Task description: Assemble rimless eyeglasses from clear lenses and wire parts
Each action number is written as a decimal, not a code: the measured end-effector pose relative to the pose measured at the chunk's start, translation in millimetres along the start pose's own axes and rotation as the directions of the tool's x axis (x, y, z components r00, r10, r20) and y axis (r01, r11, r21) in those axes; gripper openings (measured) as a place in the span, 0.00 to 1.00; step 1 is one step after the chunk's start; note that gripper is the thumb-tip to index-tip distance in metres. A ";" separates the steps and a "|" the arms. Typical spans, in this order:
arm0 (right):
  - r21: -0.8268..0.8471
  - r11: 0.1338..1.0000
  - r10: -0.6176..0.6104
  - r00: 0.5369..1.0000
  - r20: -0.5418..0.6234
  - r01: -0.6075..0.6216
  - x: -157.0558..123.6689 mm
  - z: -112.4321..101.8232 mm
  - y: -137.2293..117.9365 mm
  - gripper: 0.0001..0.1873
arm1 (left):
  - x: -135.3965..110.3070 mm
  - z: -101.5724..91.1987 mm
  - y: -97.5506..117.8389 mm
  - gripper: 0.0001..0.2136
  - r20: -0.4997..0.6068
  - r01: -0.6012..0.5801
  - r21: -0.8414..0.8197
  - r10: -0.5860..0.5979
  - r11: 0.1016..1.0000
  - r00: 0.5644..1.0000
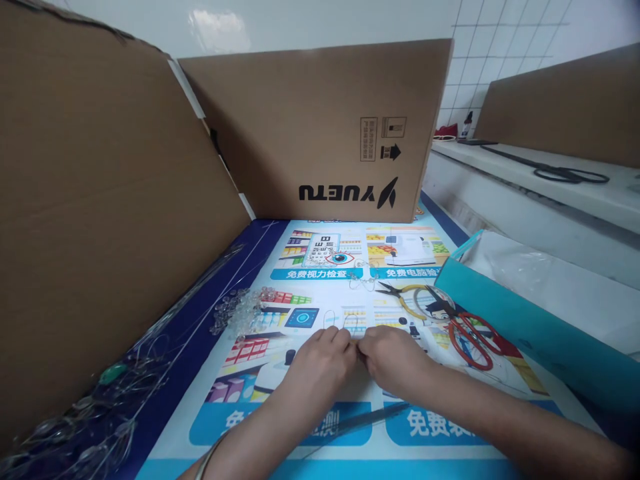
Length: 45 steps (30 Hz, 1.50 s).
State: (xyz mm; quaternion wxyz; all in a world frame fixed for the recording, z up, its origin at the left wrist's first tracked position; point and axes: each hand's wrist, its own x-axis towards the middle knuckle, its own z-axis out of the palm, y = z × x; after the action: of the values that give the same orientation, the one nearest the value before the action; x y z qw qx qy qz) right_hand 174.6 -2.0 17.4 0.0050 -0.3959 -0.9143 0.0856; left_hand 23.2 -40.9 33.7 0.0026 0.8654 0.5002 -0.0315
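Observation:
Over the printed mat, my left hand (325,363) and my right hand (395,357) meet, fingertips pinched together. Thin wire (351,316) loops up beyond the knuckles; its lower part is hidden by my fingers. Both hands are closed on it, as far as the view shows. Left of them lies a pile of clear beads (243,312). A few wire pieces with clear beads (364,283) rest farther off. To the right are pliers with yellow handles (413,311) and scissors with red handles (467,343). A bundle of thin straight wires (370,419) lies nearer me.
Cardboard panels stand at the left (100,200) and back (280,133). An open teal box (520,320) with clear plastic inside sits at the right. Black scissors (570,173) lie on a ledge. Tangled wire pieces (115,407) lie along the left panel.

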 end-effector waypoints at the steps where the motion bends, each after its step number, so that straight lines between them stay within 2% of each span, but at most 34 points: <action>1: -0.006 1.000 0.003 1.000 0.006 -0.003 0.4 0.8 0.2 0.11 | 0.2 0.3 0.9 0.08 0.006 0.001 0.005 -0.001 1.000 1.000; 13: -0.045 0.998 -0.040 0.999 0.006 0.041 5.5 3.5 4.8 0.06 | -1.0 20.4 -3.8 0.09 -0.005 -0.017 0.013 0.017 1.000 1.000; 30: -0.048 0.998 -0.029 1.000 -0.005 0.029 5.2 7.7 5.7 0.08 | 0.0 16.8 -2.8 0.09 0.023 -0.003 -0.020 0.003 1.000 1.000; 38: 0.037 0.999 -0.030 0.999 -0.031 0.031 6.7 9.5 8.0 0.10 | -0.3 23.1 -7.1 0.10 -0.014 0.044 -0.065 -0.045 0.997 0.999; 45: 0.170 0.985 0.037 0.998 -0.041 -0.029 7.8 5.5 9.3 0.11 | 0.1 24.1 -10.5 0.11 -0.039 0.111 -0.144 -0.117 0.983 0.992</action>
State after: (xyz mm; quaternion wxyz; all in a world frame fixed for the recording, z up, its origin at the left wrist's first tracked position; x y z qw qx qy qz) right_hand 175.5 9.0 10.1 0.0576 -0.4110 -0.8966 0.1543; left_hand 12.9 -36.4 9.9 0.0503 0.8335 0.5497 0.0245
